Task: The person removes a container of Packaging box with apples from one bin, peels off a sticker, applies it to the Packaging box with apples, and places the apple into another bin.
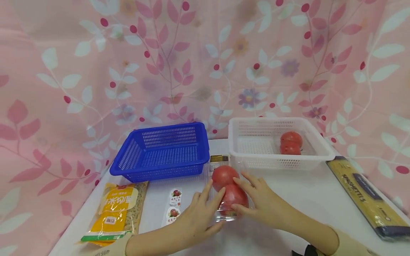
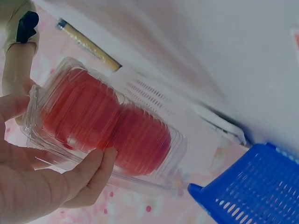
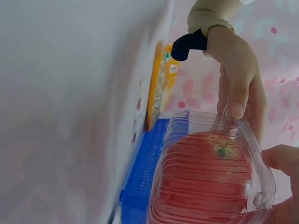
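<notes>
A clear plastic clamshell box [image 1: 229, 217] with two red tomatoes [image 1: 233, 199] inside is between both hands, in front of the two baskets. My left hand [image 1: 192, 217] grips its left side and near end, index and middle fingers over the lid. From the other side my right hand [image 1: 267, 202] holds the box, its fingertips and thumb on the lid. In the left wrist view, the left fingers lie across the ribbed plastic over the tomatoes [image 2: 81, 109]. The right wrist view shows the left thumb on the rim of the box [image 3: 240, 123]. Some fingertips are hidden.
A blue basket [image 1: 160, 174] stands back left, and a white basket [image 1: 256, 160] back right with another box of tomatoes [image 1: 290, 142]. A yellow grain bag [image 1: 116, 209] lies left, round stickers [image 1: 175, 197] beside it. A spaghetti pack [image 1: 368, 199] lies right.
</notes>
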Demonstrator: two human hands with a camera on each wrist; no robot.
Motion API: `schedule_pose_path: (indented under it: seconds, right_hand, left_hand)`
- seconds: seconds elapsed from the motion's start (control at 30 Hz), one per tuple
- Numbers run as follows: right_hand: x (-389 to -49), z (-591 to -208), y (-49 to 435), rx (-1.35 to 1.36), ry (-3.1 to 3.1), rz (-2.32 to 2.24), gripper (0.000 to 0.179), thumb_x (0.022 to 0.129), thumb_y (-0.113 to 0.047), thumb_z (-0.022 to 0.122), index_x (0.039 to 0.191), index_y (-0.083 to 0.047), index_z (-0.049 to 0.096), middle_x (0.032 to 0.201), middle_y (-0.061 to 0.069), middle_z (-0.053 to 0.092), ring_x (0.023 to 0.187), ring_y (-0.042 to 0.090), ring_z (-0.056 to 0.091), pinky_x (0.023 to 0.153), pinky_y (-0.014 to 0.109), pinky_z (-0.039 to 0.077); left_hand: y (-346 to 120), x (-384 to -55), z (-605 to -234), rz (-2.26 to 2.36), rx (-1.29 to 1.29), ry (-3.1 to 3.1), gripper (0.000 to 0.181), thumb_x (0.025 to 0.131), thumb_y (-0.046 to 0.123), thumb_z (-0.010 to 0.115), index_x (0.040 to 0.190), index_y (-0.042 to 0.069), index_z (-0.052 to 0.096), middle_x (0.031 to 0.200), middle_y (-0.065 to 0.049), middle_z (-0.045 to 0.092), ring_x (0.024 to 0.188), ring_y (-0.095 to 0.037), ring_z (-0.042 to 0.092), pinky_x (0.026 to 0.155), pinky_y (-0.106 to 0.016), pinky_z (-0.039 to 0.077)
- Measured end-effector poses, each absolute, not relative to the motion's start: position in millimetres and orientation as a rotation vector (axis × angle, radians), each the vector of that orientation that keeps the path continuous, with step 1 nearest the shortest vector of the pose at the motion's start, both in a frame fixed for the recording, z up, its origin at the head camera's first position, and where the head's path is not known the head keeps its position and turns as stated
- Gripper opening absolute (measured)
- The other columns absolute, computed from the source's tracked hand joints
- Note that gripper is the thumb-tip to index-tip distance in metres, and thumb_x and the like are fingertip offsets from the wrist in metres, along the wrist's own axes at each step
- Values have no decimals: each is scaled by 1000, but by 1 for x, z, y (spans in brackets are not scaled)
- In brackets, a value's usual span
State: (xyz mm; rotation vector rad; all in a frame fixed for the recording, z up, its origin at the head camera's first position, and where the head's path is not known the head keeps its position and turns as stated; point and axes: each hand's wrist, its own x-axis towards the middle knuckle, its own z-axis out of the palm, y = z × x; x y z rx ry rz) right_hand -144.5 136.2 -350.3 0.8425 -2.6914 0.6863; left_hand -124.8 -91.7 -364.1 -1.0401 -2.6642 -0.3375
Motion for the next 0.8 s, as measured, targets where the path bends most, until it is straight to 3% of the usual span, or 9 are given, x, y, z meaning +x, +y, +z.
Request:
schedule_pose_path:
  seconds: [0.13,0.47,0.8]
  right_hand:
    - [-141,-360,135,875,-2689,677,68,79,-57,60,130,-13,51,134,15,43,106,31,48,76,47,50]
    - [-138,-379,128,907,-2771,759,71,78,-59,60,130,-11,50,135,17,41,108,32,47,78,49,49]
    - [-137,-392,128,917,-2752,727,70,79,-60,57,130,-12,50,135,16,41,106,31,49,78,48,50]
  left_hand:
    - [-94,-120,-373,-303,-1051,-2676,72,86,42,60,143,12,29,142,-28,24,90,-28,48,55,-27,51]
    - [-100,-115,-386,-324,-1054,-2820,73,82,37,67,142,13,33,142,-28,23,99,-35,51,67,-37,54]
    - [-101,-112,-393,-323,-1058,-2834,69,84,35,65,142,13,35,141,-28,23,102,-35,51,67,-35,54]
